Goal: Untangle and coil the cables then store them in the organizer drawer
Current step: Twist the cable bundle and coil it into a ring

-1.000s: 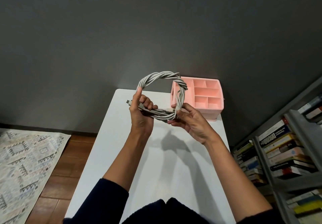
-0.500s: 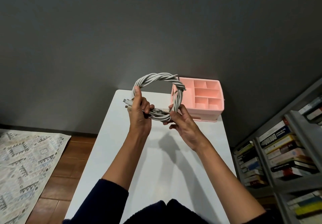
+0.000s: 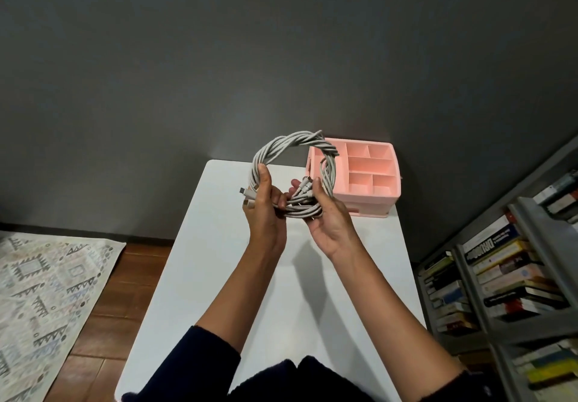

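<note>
Cables (image 3: 292, 151) of pale grey braided cord are wound together into one twisted ring that we see held upright above the far half of the white table (image 3: 219, 276), clear of its smooth matte top. Our view shows the left hand (image 3: 266, 210) wrapped around the ring's lower left arc, thumb pressed up along the strands and fingers curled shut over them, with a few small metal plugs sticking out to the left of the knuckles. The right hand (image 3: 328, 220) cups the lower right arc from beneath, thumb clamped against the cords and fingers folded behind, another plug end poking up between the hands. Just beyond the ring to the right stands the pink plastic organizer (image 3: 380, 195) at the table's far right corner, boxy, its open top split into rectangular compartments. Far right, grey shelves (image 3: 531, 245) hold stacked books; a patterned rug (image 3: 47, 292) lies on the wooden floor to the left
</note>
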